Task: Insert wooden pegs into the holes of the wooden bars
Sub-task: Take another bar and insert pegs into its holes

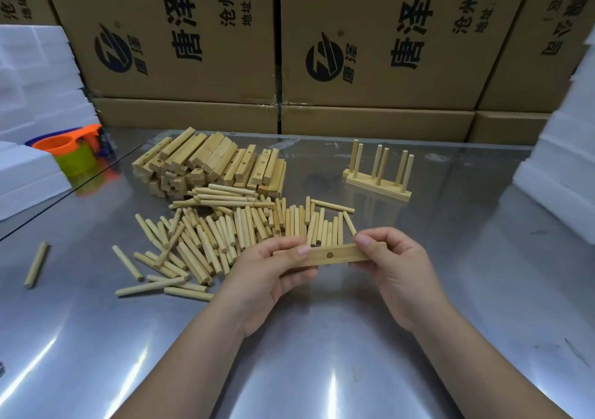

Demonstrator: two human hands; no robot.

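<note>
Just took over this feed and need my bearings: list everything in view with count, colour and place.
bar: one, pale wood, held above the table's front
pegs: loose pile, too many to count, pale wood, mid-table
stray peg: one, pale wood, table's left
bar stack: many, pale wood, behind the pegs
pegged bars: six upright pegs, pale wood, table's far right; bar count unclear
table: one, shiny metal
cups: orange and green, far left; count unclear
foam blocks: several, white, both sides
boxes: several, brown, behind the table
left hand: one, pinches the bar's left end
right hand: one, pinches its right end
</note>
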